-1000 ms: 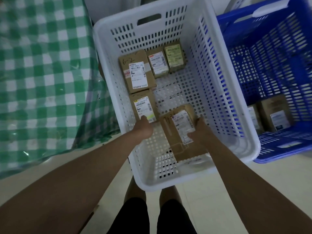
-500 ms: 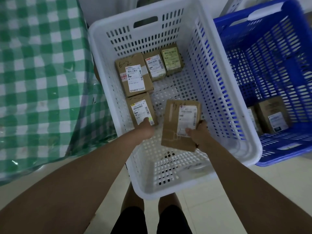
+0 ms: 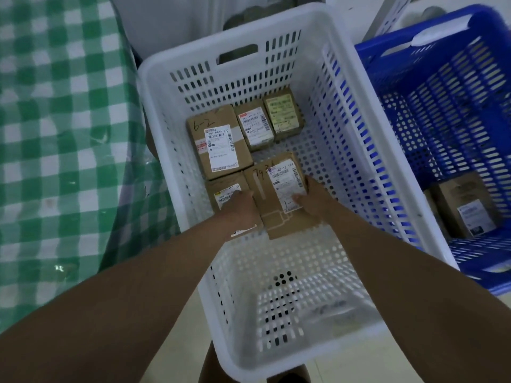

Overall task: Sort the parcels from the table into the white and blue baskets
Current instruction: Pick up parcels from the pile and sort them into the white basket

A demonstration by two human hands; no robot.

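Both my hands reach down into the white basket. My right hand grips a brown parcel marked with handwritten digits, thumb on its white label; the parcel lies low on the basket floor. My left hand rests on a smaller parcel just left of it, fingers touching the gripped parcel's left edge. Behind them lie a parcel marked 6-2, a small labelled box and a yellow-labelled box. The blue basket stands to the right, with a parcel in it.
A table with a green-and-white checked cloth hangs down on the left, close to the white basket. The near half of the white basket's floor is bare. My legs show below the basket on a pale tiled floor.
My right hand has lowered the digit-marked parcel from mid-air down beside the small parcel, farther into the basket. My left hand stayed on the small parcel.
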